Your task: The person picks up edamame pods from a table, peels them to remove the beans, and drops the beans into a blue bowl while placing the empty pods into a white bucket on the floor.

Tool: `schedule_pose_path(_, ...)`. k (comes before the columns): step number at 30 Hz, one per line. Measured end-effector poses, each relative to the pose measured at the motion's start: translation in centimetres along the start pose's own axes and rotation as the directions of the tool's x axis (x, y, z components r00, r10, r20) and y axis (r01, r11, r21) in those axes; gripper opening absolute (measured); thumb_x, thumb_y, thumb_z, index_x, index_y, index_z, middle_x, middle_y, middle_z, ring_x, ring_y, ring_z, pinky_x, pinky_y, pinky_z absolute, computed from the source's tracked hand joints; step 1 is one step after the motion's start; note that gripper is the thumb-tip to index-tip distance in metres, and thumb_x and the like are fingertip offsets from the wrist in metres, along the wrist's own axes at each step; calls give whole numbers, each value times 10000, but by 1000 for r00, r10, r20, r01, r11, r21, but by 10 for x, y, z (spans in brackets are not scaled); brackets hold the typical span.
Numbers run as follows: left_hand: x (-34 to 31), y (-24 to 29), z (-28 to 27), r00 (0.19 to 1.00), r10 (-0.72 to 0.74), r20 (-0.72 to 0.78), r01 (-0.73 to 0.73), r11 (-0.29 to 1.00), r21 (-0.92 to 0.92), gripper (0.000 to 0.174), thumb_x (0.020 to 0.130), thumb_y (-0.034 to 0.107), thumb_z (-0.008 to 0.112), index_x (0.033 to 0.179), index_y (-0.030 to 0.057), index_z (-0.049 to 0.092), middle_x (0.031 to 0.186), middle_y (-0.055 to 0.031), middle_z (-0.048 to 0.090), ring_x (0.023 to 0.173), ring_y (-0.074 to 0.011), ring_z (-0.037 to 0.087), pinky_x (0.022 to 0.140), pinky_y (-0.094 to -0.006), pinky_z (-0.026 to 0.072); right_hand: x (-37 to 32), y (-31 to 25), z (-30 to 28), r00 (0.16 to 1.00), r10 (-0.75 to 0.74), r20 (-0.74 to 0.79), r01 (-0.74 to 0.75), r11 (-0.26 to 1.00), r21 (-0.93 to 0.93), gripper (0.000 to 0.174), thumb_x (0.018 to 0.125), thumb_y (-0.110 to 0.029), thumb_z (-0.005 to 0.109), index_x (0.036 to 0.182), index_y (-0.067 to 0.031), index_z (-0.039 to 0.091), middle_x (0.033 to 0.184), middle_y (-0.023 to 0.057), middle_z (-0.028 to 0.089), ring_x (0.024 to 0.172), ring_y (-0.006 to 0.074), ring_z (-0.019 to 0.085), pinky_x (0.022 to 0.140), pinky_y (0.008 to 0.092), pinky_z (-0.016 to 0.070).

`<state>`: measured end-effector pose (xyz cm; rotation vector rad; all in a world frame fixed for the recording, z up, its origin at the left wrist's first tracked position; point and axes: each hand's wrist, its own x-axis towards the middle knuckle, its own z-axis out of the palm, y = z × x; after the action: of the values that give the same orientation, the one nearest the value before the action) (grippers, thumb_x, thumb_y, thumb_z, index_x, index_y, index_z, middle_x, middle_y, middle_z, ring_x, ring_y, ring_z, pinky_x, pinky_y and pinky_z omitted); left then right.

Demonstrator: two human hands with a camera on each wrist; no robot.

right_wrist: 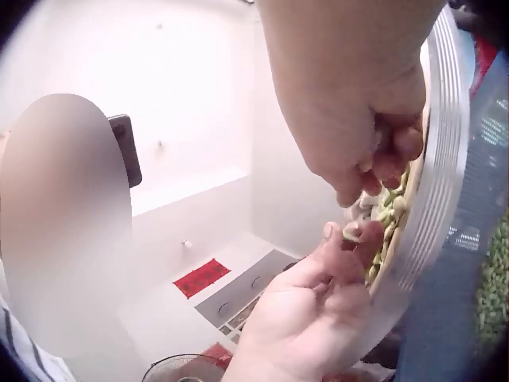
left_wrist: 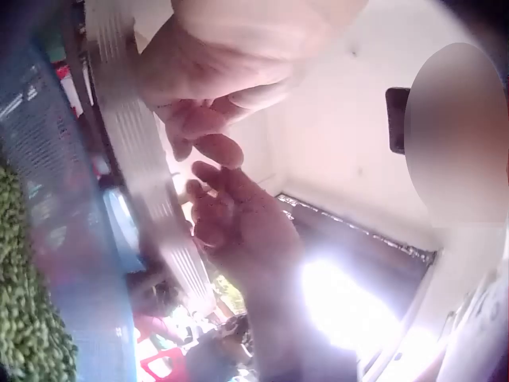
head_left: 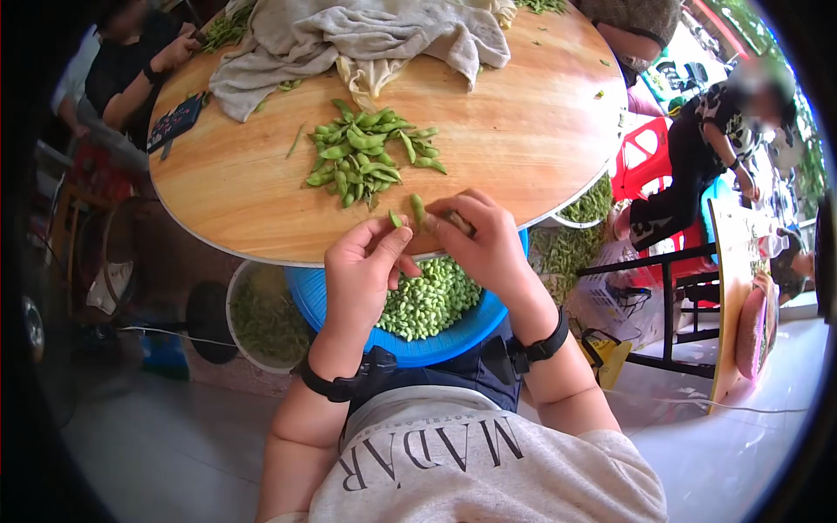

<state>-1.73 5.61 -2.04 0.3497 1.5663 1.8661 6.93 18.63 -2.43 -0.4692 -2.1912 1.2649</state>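
head view, unlike left wrist, shows the pod pile beyond both hands, each pinching a pod.

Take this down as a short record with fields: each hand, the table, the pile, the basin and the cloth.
Left hand: pinches a small green piece, probably pod
Right hand: pinches a green pod
Table: round, wood-look top
Pile: green pods, on the table beyond the hands
Basin: blue, below the table's near edge, holding shelled beans
Cloth: greyish, crumpled, on the table beyond the pile
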Motion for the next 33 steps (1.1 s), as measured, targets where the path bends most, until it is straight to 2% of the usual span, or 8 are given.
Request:
schedule_pose_path(2,-2,-1,-1,998,61,5,-62,992,114,162,828,87,610,959,-9,619,701,-19,596,501,-61,534,408,-172,339,3,4,-2,994,98,37,-102,986,130,216,854,-207,577,883,3,614,669,61,518,566,138,471,536,256,397)
schedule_pose_path(5,-7,-2,-6,989,146,37,-150,965,215,132,815,60,617,922,-16,630,713,-11,590,494,-48,525,411,-173,332,2,-14,-20,897,268,351,-414,786,459,304,918,-286,490,933,-4,602,633,-28,471,544,52,418,480,181,339)
schedule_pose_path(9,-19,1,-6,934,314,168,-356,829,431,120,780,14,631,893,-28,633,703,-42,588,520,-93,536,450,-213,377,-7,-15,-19,771,252,584,-555,717,423,404,937,-377,410,918,-13,584,605,-31,445,527,41,390,449,171,303)
schedule_pose_path(12,-25,5,-5,797,511,322,-591,551,589,149,746,-27,635,893,-39,627,698,-84,575,575,-140,552,512,-245,417,-13,-22,-15,747,274,605,-609,646,460,397,939,-361,418,887,2,570,625,-29,437,545,49,406,474,187,338)
schedule_pose_path(15,-34,10,-7,797,487,357,-593,521,614,152,744,-5,634,895,-21,624,720,-143,568,616,-268,580,537,-309,442,-18,-26,-11,729,295,618,-634,630,447,392,936,-364,424,917,4,559,665,-22,454,569,52,433,485,187,358)
schedule_pose_path(24,-46,10,-13,761,495,419,-627,394,672,182,748,-28,606,930,-25,597,727,-131,532,626,-287,563,531,-340,439,-25,-18,-5,736,187,651,-547,731,408,352,933,-319,448,801,-5,535,588,-36,425,521,46,385,444,199,300)
schedule_pose_path(30,-46,-6,-17,734,575,360,-652,451,609,147,759,-21,606,905,-31,603,718,-132,554,594,-268,550,525,-335,438,-37,-22,5,775,219,593,-554,687,470,315,938,-287,444,786,-22,518,585,-44,406,512,39,353,439,194,275)
schedule_pose_path(33,-49,-17,-23,875,418,244,-483,734,478,107,803,5,585,901,-31,608,671,-88,568,524,-174,517,465,-284,403,-43,-21,9,786,231,574,-554,675,487,304,937,-283,448,801,-19,514,595,-48,400,519,36,350,440,194,273)
